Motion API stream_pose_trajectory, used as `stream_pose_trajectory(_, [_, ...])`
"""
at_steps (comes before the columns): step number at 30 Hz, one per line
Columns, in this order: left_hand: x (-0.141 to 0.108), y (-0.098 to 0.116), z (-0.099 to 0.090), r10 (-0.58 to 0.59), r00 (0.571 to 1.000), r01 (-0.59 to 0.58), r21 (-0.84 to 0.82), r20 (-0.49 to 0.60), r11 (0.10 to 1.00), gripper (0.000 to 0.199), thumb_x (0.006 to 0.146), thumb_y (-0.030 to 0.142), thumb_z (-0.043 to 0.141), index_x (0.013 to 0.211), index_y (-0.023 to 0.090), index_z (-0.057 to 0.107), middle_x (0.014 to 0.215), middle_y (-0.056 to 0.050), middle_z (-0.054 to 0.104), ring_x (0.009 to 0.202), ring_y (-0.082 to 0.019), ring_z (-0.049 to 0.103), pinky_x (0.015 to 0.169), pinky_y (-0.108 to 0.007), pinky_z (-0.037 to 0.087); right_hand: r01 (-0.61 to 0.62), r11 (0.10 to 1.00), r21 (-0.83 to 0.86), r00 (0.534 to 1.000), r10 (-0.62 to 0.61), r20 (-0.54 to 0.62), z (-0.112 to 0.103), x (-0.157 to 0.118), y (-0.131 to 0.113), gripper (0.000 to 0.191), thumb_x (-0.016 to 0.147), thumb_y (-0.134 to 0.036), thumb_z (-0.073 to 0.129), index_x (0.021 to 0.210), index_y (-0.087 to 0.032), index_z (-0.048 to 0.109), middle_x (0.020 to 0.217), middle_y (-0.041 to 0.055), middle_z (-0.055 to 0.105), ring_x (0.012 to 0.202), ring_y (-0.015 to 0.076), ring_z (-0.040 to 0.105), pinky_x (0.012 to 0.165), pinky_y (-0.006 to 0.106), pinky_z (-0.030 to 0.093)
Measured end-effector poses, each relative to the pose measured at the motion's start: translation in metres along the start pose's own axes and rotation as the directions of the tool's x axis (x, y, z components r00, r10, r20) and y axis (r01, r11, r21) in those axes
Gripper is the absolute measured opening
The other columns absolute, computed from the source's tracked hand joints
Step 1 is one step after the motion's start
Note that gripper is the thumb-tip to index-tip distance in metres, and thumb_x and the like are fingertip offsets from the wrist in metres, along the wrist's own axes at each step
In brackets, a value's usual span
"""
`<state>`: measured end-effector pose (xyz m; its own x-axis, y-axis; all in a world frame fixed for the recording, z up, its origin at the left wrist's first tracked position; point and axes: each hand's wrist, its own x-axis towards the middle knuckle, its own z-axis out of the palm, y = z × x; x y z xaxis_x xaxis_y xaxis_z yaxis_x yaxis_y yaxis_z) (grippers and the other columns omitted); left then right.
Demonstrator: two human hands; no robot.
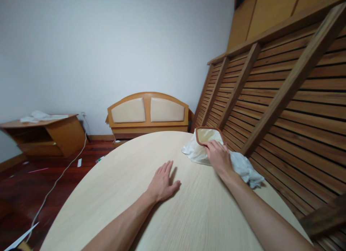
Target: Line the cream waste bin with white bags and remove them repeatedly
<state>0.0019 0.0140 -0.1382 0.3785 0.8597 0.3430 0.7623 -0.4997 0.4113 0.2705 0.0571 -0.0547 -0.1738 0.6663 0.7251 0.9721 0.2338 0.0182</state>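
My left hand [162, 184] rests on the round light-wood table [151, 150], fingers stretched forward and thumb apart, holding nothing. At the table's far right, my right hand [218, 155] pinches the near edge of a cream, brown-edged mat [207, 135], which is tilted up. Crumpled white plastic [193, 152] lies under and to the left of it. More white crumpled material [244, 168] spreads to the right of my right wrist. The fingertips of that hand are partly hidden behind the mat's edge.
A large slatted wooden frame [267, 103] leans close along the table's right side. Behind the table stands a padded headboard [147, 115]. On the left, a low wooden cabinet [59, 135] carries white sheets, and a white cable [58, 180] runs over the dark red floor.
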Motion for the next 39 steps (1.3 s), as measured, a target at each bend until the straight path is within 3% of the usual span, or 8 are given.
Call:
stream_pose_trajectory(3, [0.002, -0.005, 0.006, 0.048, 0.981, -0.052, -0.019, -0.190, 0.998, 0.099, 0.084, 0.045, 0.068, 0.158, 0.013, 0.011, 0.162, -0.025, 0.028, 0.149, -0.038, 0.031, 0.118, -0.058, 0.035, 0.098, 0.987, 0.128, 0.995, -0.094, -0.034, -0.007, -0.019, -0.021, 0.018, 0.095, -0.012, 0.057, 0.106, -0.020, 0.069, 0.096, 0.0064, 0.071, 0.090, 0.0247, 0.065, 0.077, 0.037, 0.042])
stream_pose_trajectory(8, [0.007, -0.005, 0.007, 0.115, 0.891, -0.123, 0.011, -0.439, 0.992, 0.123, 0.076, 0.052, 0.077, 0.159, 0.021, -0.008, 0.165, -0.024, 0.017, 0.151, -0.043, 0.022, 0.119, -0.061, 0.032, 0.241, 0.869, 0.432, 0.970, -0.224, -0.090, -0.016, -0.054, -0.048, 0.021, 0.092, -0.005, 0.056, 0.103, -0.021, 0.064, 0.092, 0.0047, 0.069, 0.088, 0.0223, 0.065, 0.079, 0.035, 0.048])
stream_pose_trajectory(14, [0.007, -0.002, -0.003, 0.216, 0.845, -0.208, 0.070, -0.489, 0.975, 0.120, 0.073, 0.048, 0.080, 0.158, 0.018, 0.001, 0.154, -0.026, 0.033, 0.144, -0.043, 0.036, 0.114, -0.061, 0.037, 0.290, 0.620, 0.729, 0.929, -0.367, -0.058, -0.027, -0.067, -0.050, 0.023, 0.092, -0.004, 0.054, 0.102, -0.023, 0.062, 0.095, 0.0037, 0.069, 0.095, 0.0193, 0.064, 0.085, 0.036, 0.052])
stream_pose_trajectory(21, [0.003, 0.006, -0.014, 0.261, 0.849, -0.238, 0.109, -0.459, 0.965, 0.106, 0.072, 0.042, 0.079, 0.153, 0.020, 0.015, 0.144, -0.021, 0.043, 0.135, -0.038, 0.044, 0.111, -0.057, 0.039, 0.264, 0.692, 0.672, 0.940, -0.341, -0.019, -0.044, -0.066, -0.057, 0.010, 0.088, -0.022, 0.066, 0.096, -0.023, 0.061, 0.092, 0.0036, 0.070, 0.090, 0.0233, 0.065, 0.083, 0.043, 0.048])
stream_pose_trajectory(24, [0.000, 0.007, -0.013, 0.277, 0.868, -0.239, 0.142, -0.413, 0.961, 0.103, 0.073, 0.041, 0.078, 0.153, 0.021, 0.016, 0.146, -0.021, 0.039, 0.138, -0.038, 0.039, 0.113, -0.058, 0.036, 0.189, 0.735, 0.651, 0.975, -0.217, -0.038, -0.042, -0.068, -0.059, 0.036, 0.087, -0.034, 0.069, 0.119, -0.023, 0.056, 0.115, 0.0106, 0.066, 0.111, 0.0291, 0.061, 0.095, 0.049, 0.048])
stream_pose_trajectory(29, [-0.002, 0.009, -0.010, 0.318, 0.883, -0.259, 0.205, -0.345, 0.944, 0.100, 0.074, 0.039, 0.075, 0.152, 0.023, 0.015, 0.147, -0.020, 0.038, 0.140, -0.039, 0.037, 0.117, -0.060, 0.029, -0.050, 0.704, 0.709, 0.992, -0.047, 0.117, -0.026, -0.074, -0.052, 0.106, 0.074, -0.054, 0.078, 0.156, -0.024, 0.018, 0.163, 0.0179, 0.023, 0.150, 0.0369, 0.025, 0.120, 0.059, 0.027])
stream_pose_trajectory(34, [0.000, 0.011, -0.007, 0.355, 0.883, -0.280, 0.263, -0.306, 0.923, 0.091, 0.078, 0.038, 0.072, 0.151, 0.025, 0.019, 0.148, -0.020, 0.038, 0.141, -0.038, 0.038, 0.119, -0.061, 0.025, -0.262, 0.582, 0.770, 0.948, 0.007, 0.318, -0.014, -0.075, -0.044, 0.116, 0.074, -0.058, 0.076, 0.159, -0.024, 0.005, 0.164, 0.0190, 0.021, 0.150, 0.0360, 0.026, 0.118, 0.059, 0.029])
stream_pose_trajectory(39, [0.002, 0.012, -0.006, 0.378, 0.870, -0.299, 0.272, -0.316, 0.915, 0.088, 0.078, 0.036, 0.072, 0.150, 0.024, 0.022, 0.146, -0.019, 0.040, 0.141, -0.037, 0.037, 0.120, -0.059, 0.026, -0.347, 0.469, 0.812, 0.926, 0.031, 0.377, -0.008, -0.075, -0.040, 0.113, 0.074, -0.057, 0.076, 0.159, -0.024, 0.008, 0.163, 0.0188, 0.024, 0.149, 0.0333, 0.029, 0.117, 0.056, 0.033])
